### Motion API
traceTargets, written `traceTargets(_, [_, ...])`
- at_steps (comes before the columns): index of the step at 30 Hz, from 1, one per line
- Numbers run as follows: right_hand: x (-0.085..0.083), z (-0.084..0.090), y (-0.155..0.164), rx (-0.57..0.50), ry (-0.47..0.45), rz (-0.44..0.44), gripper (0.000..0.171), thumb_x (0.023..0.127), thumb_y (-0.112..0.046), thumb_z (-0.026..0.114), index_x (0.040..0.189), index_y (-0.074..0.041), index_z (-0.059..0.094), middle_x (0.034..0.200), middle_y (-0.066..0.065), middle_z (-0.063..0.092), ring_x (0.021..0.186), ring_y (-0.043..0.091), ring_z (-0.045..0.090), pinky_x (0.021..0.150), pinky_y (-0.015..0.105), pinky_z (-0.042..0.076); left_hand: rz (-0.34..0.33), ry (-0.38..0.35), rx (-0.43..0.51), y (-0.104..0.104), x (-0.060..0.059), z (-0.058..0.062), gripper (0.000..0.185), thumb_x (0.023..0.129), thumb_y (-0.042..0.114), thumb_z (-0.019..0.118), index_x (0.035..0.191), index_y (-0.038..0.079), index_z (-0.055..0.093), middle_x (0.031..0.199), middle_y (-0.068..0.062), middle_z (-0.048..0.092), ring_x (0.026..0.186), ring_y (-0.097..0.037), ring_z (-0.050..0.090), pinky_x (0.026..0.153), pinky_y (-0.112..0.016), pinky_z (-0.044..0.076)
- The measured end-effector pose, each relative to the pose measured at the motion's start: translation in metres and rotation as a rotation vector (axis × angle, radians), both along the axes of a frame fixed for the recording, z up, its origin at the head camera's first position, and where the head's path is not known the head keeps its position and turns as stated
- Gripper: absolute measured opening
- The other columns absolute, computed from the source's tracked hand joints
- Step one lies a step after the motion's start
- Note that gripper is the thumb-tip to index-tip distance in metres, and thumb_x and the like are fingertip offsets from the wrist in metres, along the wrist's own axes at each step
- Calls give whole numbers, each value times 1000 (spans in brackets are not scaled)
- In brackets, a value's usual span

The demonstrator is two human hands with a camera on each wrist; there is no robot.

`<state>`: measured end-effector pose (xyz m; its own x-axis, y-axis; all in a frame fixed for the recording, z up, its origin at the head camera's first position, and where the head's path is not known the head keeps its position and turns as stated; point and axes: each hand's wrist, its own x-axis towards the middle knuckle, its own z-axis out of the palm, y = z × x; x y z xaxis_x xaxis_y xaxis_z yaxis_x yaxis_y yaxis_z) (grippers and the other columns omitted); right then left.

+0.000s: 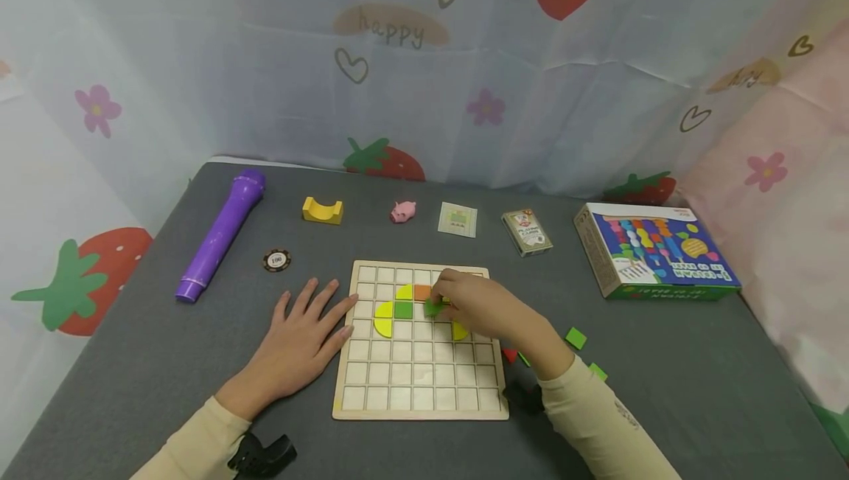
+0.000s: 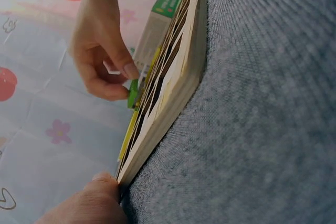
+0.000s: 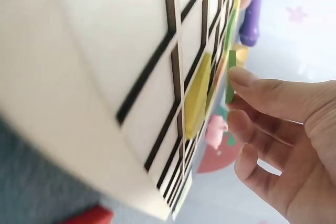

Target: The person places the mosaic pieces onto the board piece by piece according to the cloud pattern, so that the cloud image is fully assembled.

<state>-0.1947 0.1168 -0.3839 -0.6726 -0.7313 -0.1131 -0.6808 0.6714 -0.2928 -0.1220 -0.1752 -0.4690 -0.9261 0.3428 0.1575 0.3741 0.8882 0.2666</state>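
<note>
A wooden grid board (image 1: 421,415) lies on the dark grey tabletop. My right hand (image 1: 479,304) pinches a green tile (image 3: 231,77) between thumb and fingers, close over the board's upper part. Set in the grid are an orange square (image 1: 421,293), a green square (image 1: 403,310) and several yellow rounded pieces (image 1: 382,327); one of these (image 3: 197,100) shows large in the right wrist view. With fingers spread, my left hand (image 1: 298,351) rests on the cloth, thumb and index fingertip at the board's left edge. The right hand hides part of the grid.
Loose green tiles (image 1: 575,338) and a red piece (image 1: 509,355) lie right of the board. Behind it stand a yellow block (image 1: 323,211), pink pig (image 1: 402,211), pattern card (image 1: 458,220), card pack (image 1: 527,232) and game box (image 1: 657,251). A purple microphone (image 1: 222,235) and poker chip (image 1: 276,260) lie left.
</note>
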Motion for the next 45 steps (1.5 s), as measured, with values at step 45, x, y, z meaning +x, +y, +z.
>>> traceTargets(45, [22,14,106,202,123,-347,28,88,-16,71,114,-7,64,109,9,62,88,21,64,72,38,54,26,-2,59,0,0,-2,65,100,49,42,154,18,24,156,-10,29,145,-36,16,109,-64,9])
